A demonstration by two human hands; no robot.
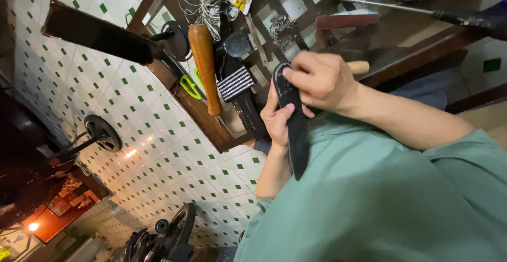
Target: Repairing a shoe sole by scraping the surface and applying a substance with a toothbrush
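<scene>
Left hand [277, 119] clamps the long, flat black leather strip [294, 135] mid-length, right hand [319, 80] pinching its upper end; loose tail below could twist, slipping the pinch.

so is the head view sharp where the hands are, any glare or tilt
Head view: rotated sideways; both hands, left hand and right hand, and the black sole piece are fairly sharp; small glare spot on the tiled floor; far lower-left corner dark with an orange glow.
</scene>
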